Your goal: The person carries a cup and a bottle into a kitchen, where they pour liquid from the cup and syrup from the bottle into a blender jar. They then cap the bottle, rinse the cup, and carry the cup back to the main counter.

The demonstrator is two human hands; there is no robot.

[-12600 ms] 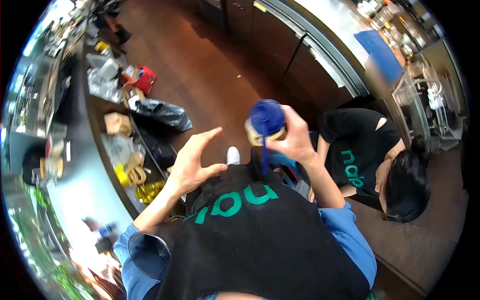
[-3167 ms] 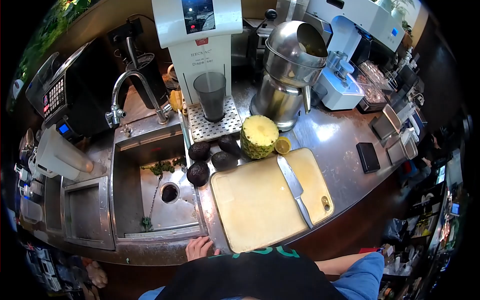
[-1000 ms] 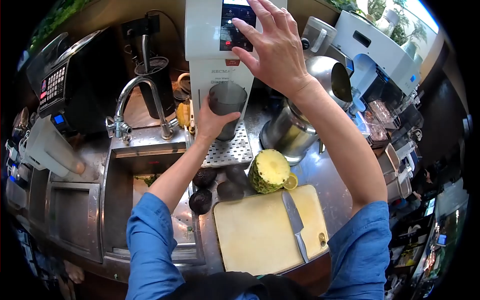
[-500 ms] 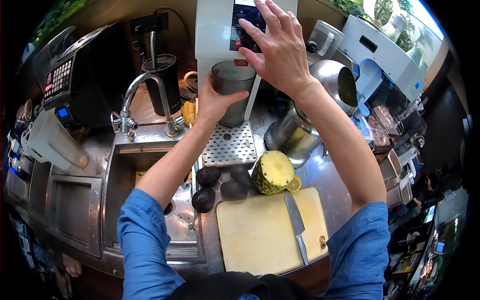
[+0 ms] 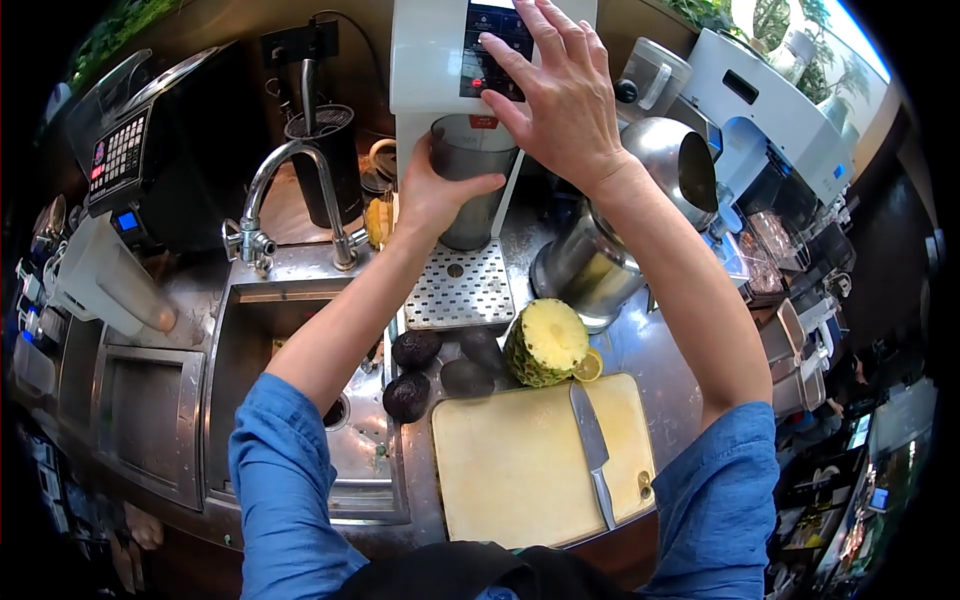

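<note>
My left hand (image 5: 435,195) is wrapped round a tall, see-through grey pitcher (image 5: 480,170), thumb across its front. The pitcher is upright under the spout area of a white dispenser (image 5: 425,60), above a perforated drip tray (image 5: 458,285). Over the dispenser's dark touch panel (image 5: 480,60), my right hand (image 5: 565,95) is spread, a fingertip at the buttons and a red light showing below it. Nothing is held in that hand.
On the right of the sink (image 5: 285,310) lie several avocados (image 5: 407,397), a cut pineapple (image 5: 547,343) and a lemon half (image 5: 588,365). A knife (image 5: 590,440) rests on the cutting board (image 5: 520,460). The tap (image 5: 320,180) and a steel machine (image 5: 600,260) flank the dispenser.
The pitcher and my left hand have shifted slightly to the right. My right hand stays at the panel, almost unmoved.
</note>
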